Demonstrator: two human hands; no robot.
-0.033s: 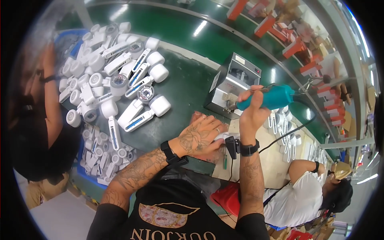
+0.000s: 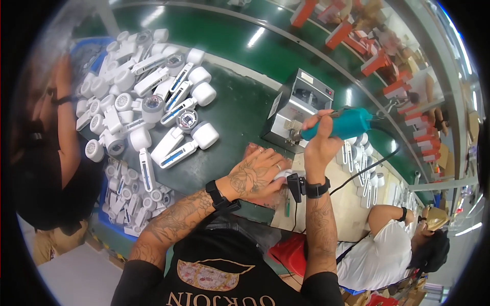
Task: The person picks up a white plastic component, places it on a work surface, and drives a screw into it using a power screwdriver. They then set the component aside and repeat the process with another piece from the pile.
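Observation:
My left hand (image 2: 258, 173) is curled over a white plastic part (image 2: 284, 174), mostly hidden by the fingers, on a reddish-brown pad (image 2: 266, 198). In my right hand (image 2: 324, 145) is a teal electric screwdriver (image 2: 343, 124), lying nearly level, its rear end hanging from a metal hook (image 2: 392, 104). Its front end points towards the outlet of a grey metal screw feeder (image 2: 296, 107); I cannot tell whether they touch. White handheld fans (image 2: 178, 148), several with round housings exposing inner parts, are heaped to the left of my left hand.
A blue bin (image 2: 109, 222) of small white fan parts stands at lower left. More white fans (image 2: 360, 168) lie right of my right hand, near a black cable (image 2: 365, 171). One person (image 2: 56, 168) is at far left, another in a white shirt (image 2: 377, 252) at right.

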